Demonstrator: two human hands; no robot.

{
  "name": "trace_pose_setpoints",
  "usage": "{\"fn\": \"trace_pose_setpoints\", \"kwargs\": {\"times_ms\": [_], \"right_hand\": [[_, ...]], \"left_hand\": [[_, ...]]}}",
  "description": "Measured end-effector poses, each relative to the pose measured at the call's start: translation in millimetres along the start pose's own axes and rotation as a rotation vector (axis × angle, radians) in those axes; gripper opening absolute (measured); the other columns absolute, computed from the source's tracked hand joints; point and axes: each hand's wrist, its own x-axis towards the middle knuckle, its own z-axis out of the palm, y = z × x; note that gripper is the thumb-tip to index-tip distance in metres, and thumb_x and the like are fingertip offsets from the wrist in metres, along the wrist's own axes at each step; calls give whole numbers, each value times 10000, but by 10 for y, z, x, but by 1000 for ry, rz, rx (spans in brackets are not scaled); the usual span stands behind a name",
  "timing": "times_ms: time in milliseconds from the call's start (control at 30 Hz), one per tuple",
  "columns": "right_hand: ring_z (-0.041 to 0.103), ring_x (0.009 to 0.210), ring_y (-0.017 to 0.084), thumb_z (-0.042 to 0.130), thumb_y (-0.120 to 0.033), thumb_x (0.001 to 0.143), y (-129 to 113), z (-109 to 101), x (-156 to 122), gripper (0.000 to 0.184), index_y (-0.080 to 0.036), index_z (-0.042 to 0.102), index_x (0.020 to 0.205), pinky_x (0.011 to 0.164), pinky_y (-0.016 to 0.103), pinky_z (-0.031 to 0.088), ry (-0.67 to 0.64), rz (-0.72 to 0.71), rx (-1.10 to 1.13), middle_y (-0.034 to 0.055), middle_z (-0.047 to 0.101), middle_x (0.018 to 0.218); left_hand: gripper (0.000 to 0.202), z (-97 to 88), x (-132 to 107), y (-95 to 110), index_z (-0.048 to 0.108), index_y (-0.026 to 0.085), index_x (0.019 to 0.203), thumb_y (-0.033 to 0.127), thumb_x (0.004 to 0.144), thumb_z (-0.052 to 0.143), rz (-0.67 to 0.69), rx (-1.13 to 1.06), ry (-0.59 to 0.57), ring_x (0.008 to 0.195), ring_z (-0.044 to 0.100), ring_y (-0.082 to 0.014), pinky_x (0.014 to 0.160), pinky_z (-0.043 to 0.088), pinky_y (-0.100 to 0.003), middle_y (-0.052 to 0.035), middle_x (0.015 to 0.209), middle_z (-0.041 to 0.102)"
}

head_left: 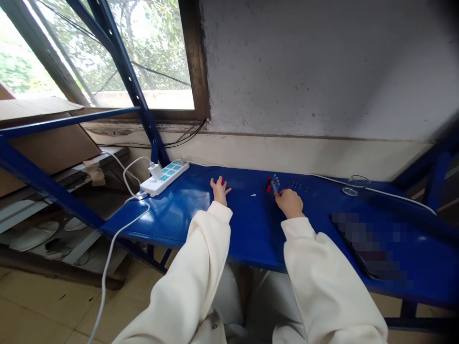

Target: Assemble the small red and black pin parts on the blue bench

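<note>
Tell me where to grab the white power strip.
Probably best to pinch the power strip across its narrow sides at its far end, coming from above. It lies flat, long and slim, and a white plug and cable crowd its near end.

bench (251, 229): power strip (165, 177) far left | left hand (219, 189) centre | right hand (289, 202) right of it | dish (353, 187) far right

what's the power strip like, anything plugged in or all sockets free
Plugged in: a white adapter sits in the power strip near its left end. Switched on or off: cannot tell.
</note>
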Motion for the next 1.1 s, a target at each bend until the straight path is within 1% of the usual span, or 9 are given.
{"fn": "trace_pose_setpoints", "kwargs": {"times_ms": [133,267,367,433,533,633,800,1000,1100], "right_hand": [[611,639,230,472,-371,767,-59,-38,-40,306,-138,635,654,495,262,375,-1,-56,17,129,625,658],[559,529,163,404,-386,804,-168,-27,-97,409,-172,555,489,476,236,334,-16,-274,98,70,572,520],[516,484,146,339,-427,834,-256,22,-161,459,-183,527,494,474,234,311,24,-415,134,45,530,470],[515,501,145,320,-421,847,-306,61,-203,430,-185,553,574,490,233,316,75,-456,181,39,549,514],[562,646,152,325,-361,858,-363,104,-254,324,-185,588,791,577,227,368,110,-541,319,50,626,738],[567,790,156,288,-334,876,-393,117,-283,315,-184,561,913,684,229,394,91,-608,441,66,621,899],[551,699,131,250,-396,890,-398,119,-296,364,-194,528,773,655,217,388,9,-593,490,30,604,759],[531,658,121,265,-399,885,-399,141,-296,349,-191,512,753,626,209,379,2,-604,543,20,583,715],[516,638,123,308,-409,868,-406,144,-297,313,-189,513,781,626,218,384,41,-599,561,24,580,737]], "left_hand": [[579,4,-10,-19,259,263,1226,277,752,591,30,-15,8,1003,575,-169,689,503,-225,-100,1136,524],[480,17,-78,-11,342,207,1120,254,734,624,140,-14,-29,851,632,-144,702,493,-233,-62,885,615],[293,25,-139,6,416,175,948,296,753,598,119,-22,-200,760,642,-124,651,482,-208,-65,832,641],[267,32,-175,11,423,167,850,313,733,614,62,-13,-348,678,638,-110,558,456,-177,-83,879,654],[322,46,-231,-2,422,165,810,322,673,668,-2,49,-548,579,622,-104,439,386,-155,-104,945,654],[364,65,-285,-27,434,156,803,341,631,696,-35,130,-658,553,618,-116,390,336,-148,-117,961,649],[368,88,-314,-57,482,143,775,335,577,725,-14,173,-671,535,585,-81,359,301,-140,-76,962,632],[351,87,-285,-78,550,135,791,350,575,723,37,185,-603,438,477,-42,340,274,-152,30,602,535],[366,83,-266,-86,546,133,796,372,578,718,32,184,-587,377,418,-25,338,262,-168,43,572,507]]}}
